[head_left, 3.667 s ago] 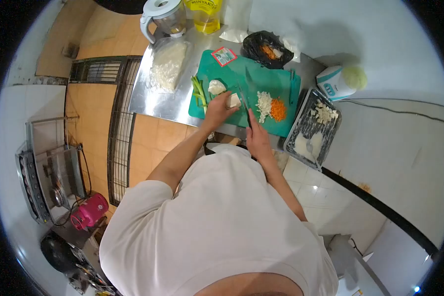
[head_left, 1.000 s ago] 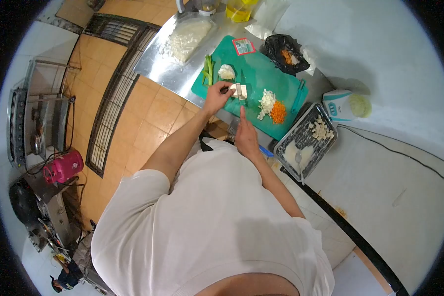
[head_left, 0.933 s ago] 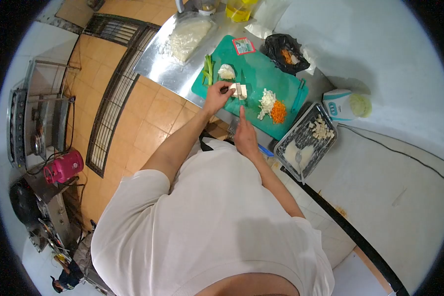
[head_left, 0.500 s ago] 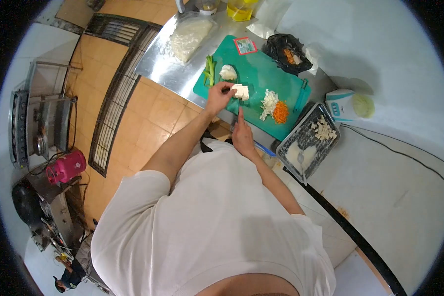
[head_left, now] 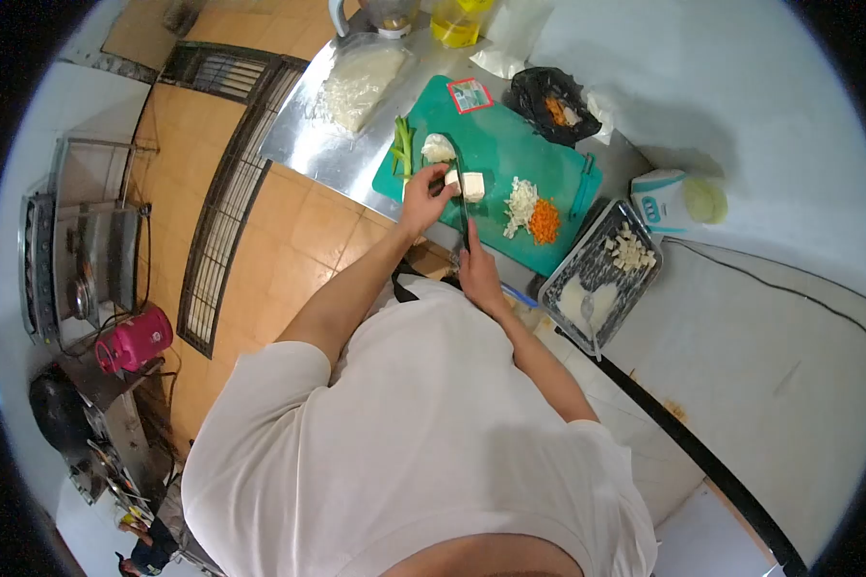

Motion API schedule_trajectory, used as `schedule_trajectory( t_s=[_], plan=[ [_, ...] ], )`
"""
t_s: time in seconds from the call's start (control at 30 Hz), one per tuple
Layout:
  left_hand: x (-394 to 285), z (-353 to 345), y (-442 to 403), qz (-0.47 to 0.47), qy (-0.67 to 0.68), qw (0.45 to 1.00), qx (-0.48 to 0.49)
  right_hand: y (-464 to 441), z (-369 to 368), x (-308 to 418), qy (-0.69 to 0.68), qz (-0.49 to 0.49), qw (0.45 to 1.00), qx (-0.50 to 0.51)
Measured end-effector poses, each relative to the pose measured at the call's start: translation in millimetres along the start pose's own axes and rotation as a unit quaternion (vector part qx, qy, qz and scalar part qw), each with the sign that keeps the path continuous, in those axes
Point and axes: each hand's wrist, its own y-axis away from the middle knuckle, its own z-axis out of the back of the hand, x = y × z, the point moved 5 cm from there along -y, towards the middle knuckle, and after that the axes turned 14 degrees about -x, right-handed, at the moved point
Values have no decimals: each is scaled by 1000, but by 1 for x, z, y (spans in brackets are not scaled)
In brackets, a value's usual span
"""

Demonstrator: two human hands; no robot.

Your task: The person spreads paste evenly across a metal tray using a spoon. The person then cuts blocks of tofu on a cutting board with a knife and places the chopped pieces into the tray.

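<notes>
On the green cutting board (head_left: 496,139), my left hand (head_left: 425,199) is closed on the left part of a white block (head_left: 473,187). My right hand (head_left: 479,273) grips a knife (head_left: 464,213), whose blade stands between the left and right parts of the block. Behind my left hand lies a white lump (head_left: 438,147), with green stalks (head_left: 402,144) to its left. Chopped white pieces (head_left: 521,206) and chopped orange pieces (head_left: 545,222) form two touching piles right of the knife. A red-edged packet (head_left: 470,95) rests at the board's back.
Right of the board is a tray (head_left: 553,298) with white cubes and a spoon. Behind stand a black bag (head_left: 547,104), a clear bag (head_left: 364,85), a yellow pouch (head_left: 457,21) and a jug (head_left: 391,13). A co-worker (head_left: 150,550) is at lower left.
The knife blade has come down from the front edge into the block, and the block's parts now stand apart. The whole view has shifted slightly.
</notes>
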Motion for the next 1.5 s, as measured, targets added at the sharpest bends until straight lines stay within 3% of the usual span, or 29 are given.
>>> schedule_trajectory(
  t_s=[0.13,0.23,0.27,0.33,0.4,0.47,0.5,0.57,0.67,0.87,1.07,1.17,1.27,1.37,1.5],
  plan=[
    [16,5,-1,-37,27,999,14,-6,8,11,-3,20,999,-41],
    [9,9,2,-63,-49,996,44,-5,19,20,-9,19,998,-63],
    [-5,7,4,-122,-104,986,48,-5,25,20,-20,21,996,-80],
    [-43,0,9,-237,-212,947,51,-7,42,22,-23,23,993,-116],
    [-51,-13,10,-262,-288,917,85,-1,63,23,-7,15,988,-151],
    [-59,-28,9,-296,-345,883,114,7,76,11,-12,-68,988,-135],
    [-61,-37,9,-281,-385,867,145,10,83,4,-15,-110,986,-127],
    [-65,-50,9,-250,-464,825,207,14,84,-19,-10,-66,985,-159],
    [-39,-63,3,-292,-508,779,224,20,99,-6,-27,-109,983,-145],
    [-44,-59,-10,-294,-456,793,276,31,99,-14,-49,-118,976,-177],
    [-99,-66,-60,-305,-375,850,210,27,101,-13,-56,-117,971,-203],
    [-94,-68,-109,-350,-386,832,191,25,106,-5,-54,-75,967,-236],
    [-65,-64,-145,-334,-438,802,231,18,107,5,-74,-86,965,-235],
    [-32,-59,-163,-318,-406,826,228,19,109,11,-69,-113,967,-219],
    [-47,-54,-153,-259,-442,839,186,20,109,19,-38,-124,972,-193]
  ],
)
